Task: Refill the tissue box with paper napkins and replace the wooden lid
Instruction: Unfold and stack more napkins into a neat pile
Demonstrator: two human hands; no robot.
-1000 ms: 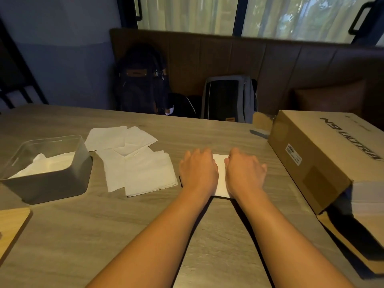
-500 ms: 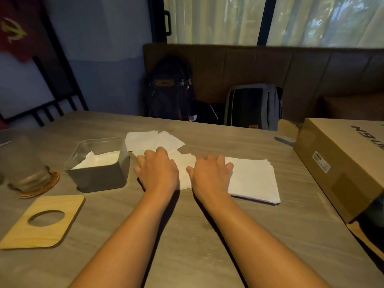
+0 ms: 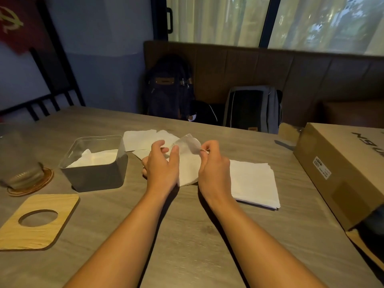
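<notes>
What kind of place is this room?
Likely a café or lounge, though not certain: a padded bench along the wall under curtained windows, backpacks against it, and a wooden table.

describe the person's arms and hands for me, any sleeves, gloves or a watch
The left hand and the right hand are bare, with no gloves. Both forearms are uncovered down to the bottom edge of the picture: no sleeve shows, and neither wrist has a watch or band. Whether any finger wears a ring is too small to tell.
</notes>
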